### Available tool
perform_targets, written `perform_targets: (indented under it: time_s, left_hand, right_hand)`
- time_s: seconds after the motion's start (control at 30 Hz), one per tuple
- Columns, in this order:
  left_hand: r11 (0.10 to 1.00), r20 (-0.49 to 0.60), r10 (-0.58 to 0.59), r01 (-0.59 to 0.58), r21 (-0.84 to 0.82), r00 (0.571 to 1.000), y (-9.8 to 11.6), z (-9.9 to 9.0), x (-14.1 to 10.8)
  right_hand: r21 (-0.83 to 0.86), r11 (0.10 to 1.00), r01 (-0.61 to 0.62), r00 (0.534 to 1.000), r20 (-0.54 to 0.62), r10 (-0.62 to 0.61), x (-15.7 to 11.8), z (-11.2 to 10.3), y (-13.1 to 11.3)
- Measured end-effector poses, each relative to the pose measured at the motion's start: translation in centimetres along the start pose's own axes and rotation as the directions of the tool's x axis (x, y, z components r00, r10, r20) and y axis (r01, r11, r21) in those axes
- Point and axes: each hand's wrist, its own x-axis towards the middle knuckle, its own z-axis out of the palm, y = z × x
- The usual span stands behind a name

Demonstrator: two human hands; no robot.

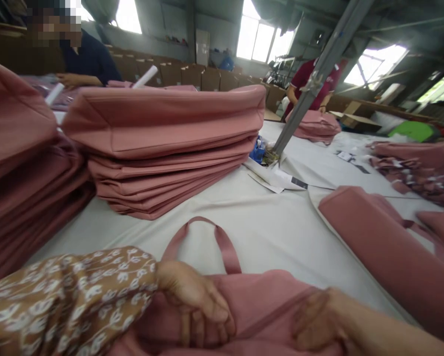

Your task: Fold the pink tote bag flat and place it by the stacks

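- Pink fabric bag (266, 301) lay on the white table (266, 227) at the near edge, its handle loop (207, 237) pointing away.
- Left hand (196, 301), fingers curled, gripped a fold of the bag.
- Right hand (318, 321) pressed on the bag; its grip was blurred and could not be told.
- Stack of folded pink bags (170, 148) stood beyond.

The bag (244, 316) lies on the table (266, 227) — behind it a stack of bags (170, 148), left of a slanting pole (311, 84).
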Motion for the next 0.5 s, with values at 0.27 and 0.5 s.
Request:
perform_targets:
  time_s: [0.27,0.5]
  left_hand:
    - [0.986,-0.054,0.000,-0.009,-0.166,0.999,-3.0,-1.6,2.1]
    - [0.991,-0.141,0.009,-0.028,-0.131,0.990,-4.8,-0.3,-1.2]
  right_hand:
    - [0.604,0.738,-0.302,0.952,0.146,0.270,-0.3,2.8,5.8]
    - [0.474,0.865,-0.167,0.985,0.034,0.172,-2.3,3.0,3.8]
